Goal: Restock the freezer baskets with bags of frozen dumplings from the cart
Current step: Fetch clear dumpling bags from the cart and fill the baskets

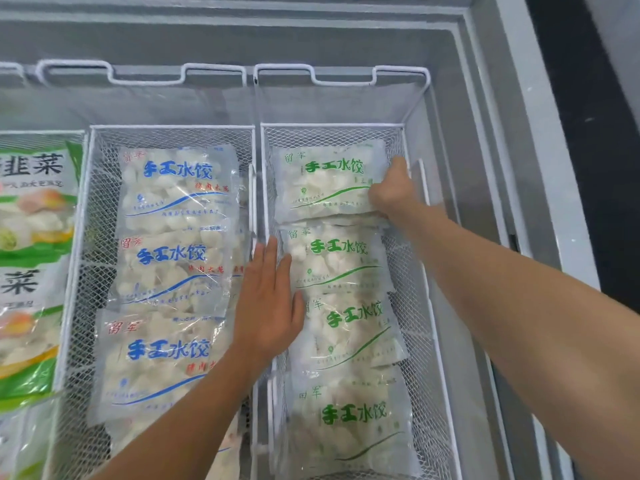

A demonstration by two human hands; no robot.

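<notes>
Baskets, left to right: green packs (pixel 31 237) far left; middle basket (pixel 83 237) has blue-print dumpling bags (pixel 173 265). Left hand (pixel 268 303) flat, fingers straight, on the basket divider and green-print bags (pixel 346 327) in right basket (pixel 429 306). Right hand (pixel 393 192) grips far bag (pixel 329 181) at its right edge.

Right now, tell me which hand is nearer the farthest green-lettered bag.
Right. The right hand grips the farthest green-lettered bag at its right edge; the left hand lies flat on bags nearer the person.
</notes>
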